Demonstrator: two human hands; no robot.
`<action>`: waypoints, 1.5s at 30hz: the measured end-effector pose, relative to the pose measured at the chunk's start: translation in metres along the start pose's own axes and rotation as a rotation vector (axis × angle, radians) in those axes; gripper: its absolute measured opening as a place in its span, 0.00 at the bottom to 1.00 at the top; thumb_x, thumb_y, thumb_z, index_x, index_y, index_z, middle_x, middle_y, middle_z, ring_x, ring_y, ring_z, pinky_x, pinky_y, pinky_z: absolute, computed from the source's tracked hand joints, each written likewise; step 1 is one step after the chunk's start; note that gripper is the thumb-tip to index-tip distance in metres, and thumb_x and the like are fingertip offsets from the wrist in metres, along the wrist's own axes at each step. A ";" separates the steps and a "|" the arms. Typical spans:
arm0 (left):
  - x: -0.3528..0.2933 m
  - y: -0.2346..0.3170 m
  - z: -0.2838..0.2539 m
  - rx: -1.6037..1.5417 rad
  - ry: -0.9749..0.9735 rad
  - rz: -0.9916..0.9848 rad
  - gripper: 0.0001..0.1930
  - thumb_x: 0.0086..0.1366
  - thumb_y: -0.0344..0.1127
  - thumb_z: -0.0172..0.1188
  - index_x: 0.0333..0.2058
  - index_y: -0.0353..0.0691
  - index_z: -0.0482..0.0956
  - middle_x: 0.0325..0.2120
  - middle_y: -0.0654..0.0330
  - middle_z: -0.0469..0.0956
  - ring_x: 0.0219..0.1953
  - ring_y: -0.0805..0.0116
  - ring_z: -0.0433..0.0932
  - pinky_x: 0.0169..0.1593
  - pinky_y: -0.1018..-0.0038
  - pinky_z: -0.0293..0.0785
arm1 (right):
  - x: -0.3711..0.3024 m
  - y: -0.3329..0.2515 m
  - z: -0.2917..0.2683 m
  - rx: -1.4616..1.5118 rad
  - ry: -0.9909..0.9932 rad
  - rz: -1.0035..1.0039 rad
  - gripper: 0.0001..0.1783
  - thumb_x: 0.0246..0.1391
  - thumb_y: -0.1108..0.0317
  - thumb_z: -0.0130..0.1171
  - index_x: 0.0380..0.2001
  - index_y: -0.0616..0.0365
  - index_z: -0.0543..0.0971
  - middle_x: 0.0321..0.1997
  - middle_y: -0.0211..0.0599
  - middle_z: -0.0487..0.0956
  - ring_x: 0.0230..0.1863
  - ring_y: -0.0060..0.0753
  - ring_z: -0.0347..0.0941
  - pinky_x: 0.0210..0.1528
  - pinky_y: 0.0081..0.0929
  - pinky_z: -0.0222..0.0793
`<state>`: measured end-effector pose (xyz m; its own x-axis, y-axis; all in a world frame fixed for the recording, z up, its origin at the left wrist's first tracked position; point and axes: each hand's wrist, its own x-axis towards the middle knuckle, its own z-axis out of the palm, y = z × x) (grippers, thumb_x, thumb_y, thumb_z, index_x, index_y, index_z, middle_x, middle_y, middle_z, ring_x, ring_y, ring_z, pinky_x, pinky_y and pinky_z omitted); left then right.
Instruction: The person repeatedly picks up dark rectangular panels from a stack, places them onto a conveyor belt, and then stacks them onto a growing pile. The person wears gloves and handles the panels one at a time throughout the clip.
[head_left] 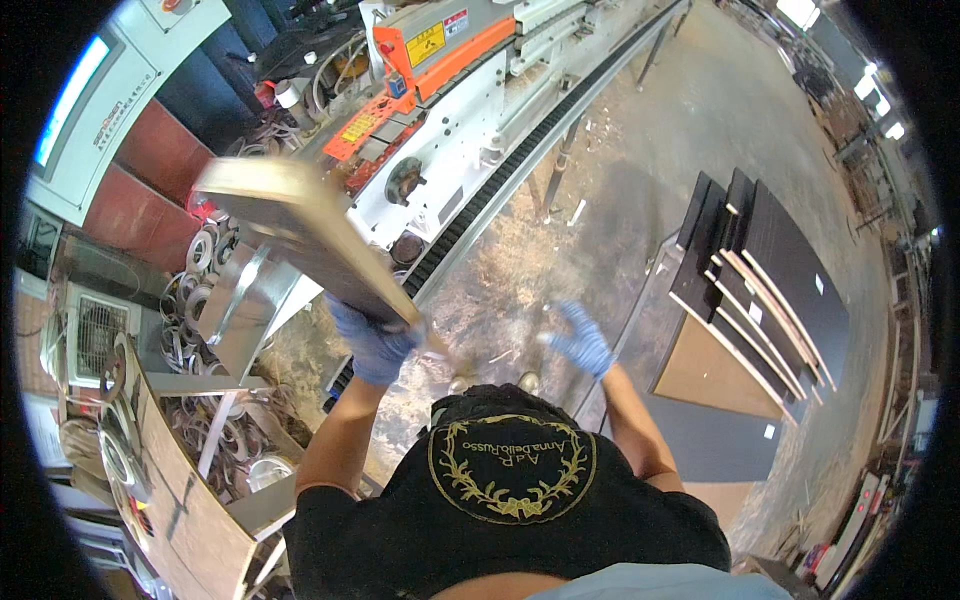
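Light blue cloth (660, 584) is seen at the lower edge, closest to the lens, with a black T-shirt (375, 540) just beyond it. By the gloved left hand (372, 342), a wooden board (325, 245) is gripped at its near end, the fingers closed around it; their exact placement is blurred. The board is held slanting, its far end raised toward the upper left, and its pale edge is smeared by motion. Nothing is held by the gloved right hand (582, 342), whose fingers are spread above the floor (640, 190), well apart from the board.

Farther out, a white and orange woodworking machine (460, 130) with a black conveyor track (540, 137) is seen ahead, and coils of edging strip (200, 250) are heaped at the left. At the right, dark panels (790, 270) are piled unevenly, with a brown panel (705, 365) partly covered by them.

As far as can be judged, the handling of this board is midway: it has been grasped but not yet set down. Whether the piled panels are finished or waiting cannot be told.
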<state>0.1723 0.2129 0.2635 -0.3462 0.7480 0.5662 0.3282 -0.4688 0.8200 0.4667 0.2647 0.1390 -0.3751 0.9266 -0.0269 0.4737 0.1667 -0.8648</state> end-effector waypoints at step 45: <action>0.212 -0.386 0.182 -0.097 0.774 -0.923 0.32 0.55 0.45 0.57 0.52 0.30 0.60 0.46 0.54 0.69 0.45 0.64 0.68 0.50 0.75 0.62 | 0.267 0.055 -0.091 -0.168 -0.212 0.414 0.24 0.47 0.46 0.53 0.33 0.59 0.77 0.26 0.45 0.76 0.30 0.38 0.73 0.36 0.32 0.65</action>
<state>0.1319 0.6374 0.0519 -0.8610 0.3556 -0.3636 -0.3761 0.0360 0.9259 0.4649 0.5520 0.1303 -0.2739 0.8404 -0.4677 0.7329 -0.1325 -0.6673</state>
